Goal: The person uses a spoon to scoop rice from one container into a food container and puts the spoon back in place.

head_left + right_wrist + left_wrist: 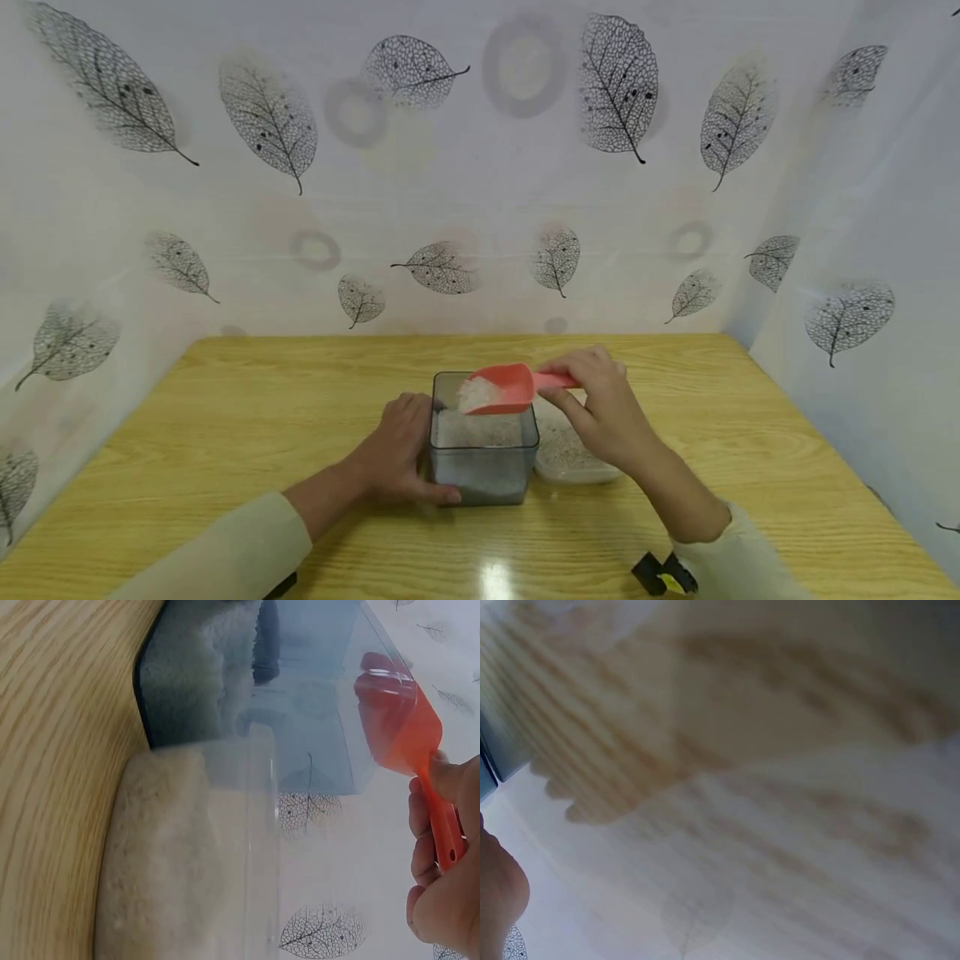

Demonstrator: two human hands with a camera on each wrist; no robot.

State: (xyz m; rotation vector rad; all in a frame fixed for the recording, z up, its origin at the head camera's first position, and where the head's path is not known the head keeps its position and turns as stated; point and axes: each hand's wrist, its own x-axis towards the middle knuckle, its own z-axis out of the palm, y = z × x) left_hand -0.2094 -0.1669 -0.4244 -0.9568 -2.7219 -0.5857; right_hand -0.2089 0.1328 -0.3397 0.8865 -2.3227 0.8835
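A red scoop (513,388) with pale grains heaped in its mouth hangs over a see-through grey square container (487,475). My right hand (607,408) grips the scoop's handle, and the right wrist view shows fingers and thumb around it. Inside the grey container lies a layer of pale grainy material (480,429). At its left side, my left hand (397,458) holds the container, with the thumb across the lower front. To the right, partly behind my right hand, stands a clear plastic tub (259,847) of beige grains. The left wrist view catches only a bit of the left hand (501,892).
Both containers stand on a wood-grain table (262,400). Leaf-patterned sheeting (480,167) rises behind the table and along its sides. A small black device with a yellow mark (666,575) is by the right sleeve.
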